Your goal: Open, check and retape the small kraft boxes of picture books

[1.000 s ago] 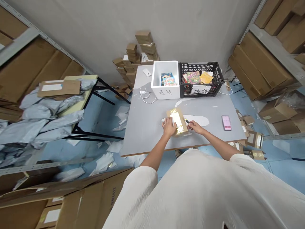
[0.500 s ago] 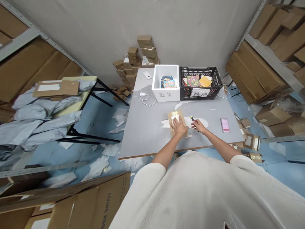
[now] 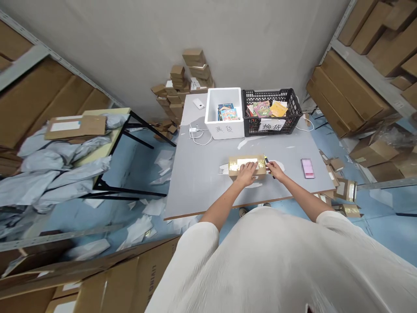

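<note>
A small brown cardboard parcel wrapped in shiny tape, with a white label, lies crosswise on the grey table. My left hand rests flat on its top, fingers spread. My right hand is closed round a small utility knife with a yellow and black handle, its tip at the parcel's right end.
A white foam box and a black plastic crate, both holding colourful books, stand at the table's far edge. A pink phone lies at the right, a charger with cable at the left. Cardboard boxes and grey mailer bags crowd the floor and shelves.
The parcel has been turned from lengthwise to crosswise under my left hand. My right hand with the knife has come in to the parcel's right end.
</note>
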Motion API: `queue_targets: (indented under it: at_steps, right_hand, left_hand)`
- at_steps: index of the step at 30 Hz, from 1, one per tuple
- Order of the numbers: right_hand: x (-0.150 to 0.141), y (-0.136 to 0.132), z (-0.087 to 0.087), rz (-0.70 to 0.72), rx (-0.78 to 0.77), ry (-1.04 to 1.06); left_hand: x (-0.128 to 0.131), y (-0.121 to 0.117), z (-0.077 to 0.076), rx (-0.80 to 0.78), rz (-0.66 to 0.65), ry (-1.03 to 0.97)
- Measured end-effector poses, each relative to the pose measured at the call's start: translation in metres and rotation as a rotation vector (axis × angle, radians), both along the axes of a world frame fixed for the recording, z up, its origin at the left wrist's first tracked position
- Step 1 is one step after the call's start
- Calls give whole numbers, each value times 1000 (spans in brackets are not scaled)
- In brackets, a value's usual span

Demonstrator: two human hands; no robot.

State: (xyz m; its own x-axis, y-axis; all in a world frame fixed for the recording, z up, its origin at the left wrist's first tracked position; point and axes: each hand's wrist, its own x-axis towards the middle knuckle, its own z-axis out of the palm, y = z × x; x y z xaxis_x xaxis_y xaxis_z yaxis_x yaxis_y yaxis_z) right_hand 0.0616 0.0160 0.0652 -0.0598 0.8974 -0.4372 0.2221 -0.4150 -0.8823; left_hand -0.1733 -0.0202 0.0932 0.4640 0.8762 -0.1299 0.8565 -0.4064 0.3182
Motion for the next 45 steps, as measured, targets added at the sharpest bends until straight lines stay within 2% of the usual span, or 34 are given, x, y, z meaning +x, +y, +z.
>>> queue_targets:
  at_steps: [2, 6, 14, 18, 23, 26, 28, 32, 39, 41, 45]
  right_hand:
    - [6, -2, 4, 49, 3, 1]
    - [34, 2, 16, 140, 53, -125]
    - [87, 27, 35, 439, 168, -281]
    - [94, 50, 39, 624, 273, -505]
    - [80, 72, 34, 742, 433, -677]
    - [69, 75, 29, 751, 450, -677]
    - [67, 73, 26, 738, 384, -625]
    - [77, 61, 24, 764, 187, -486]
    - [93, 29, 22, 733, 34, -283]
    - [93, 21, 21, 667, -6, -239]
    - [94, 10, 24, 426, -14, -186]
  left_hand:
    - [3, 0, 2, 17, 27, -15]
    - [9, 5, 3, 19, 26, 3]
    - [17, 17, 0, -32, 42, 58]
    - [17, 15, -2, -44, 47, 55]
    - [13, 8, -2, -35, 50, 37]
    - [12, 6, -1, -39, 54, 39]
    - [11, 6, -1, -45, 59, 41]
    - [12, 8, -1, -56, 71, 50]
    - [10, 11, 2, -41, 72, 49]
    - [9, 13, 4, -49, 77, 40]
    - [7, 14, 11, -77, 117, -15]
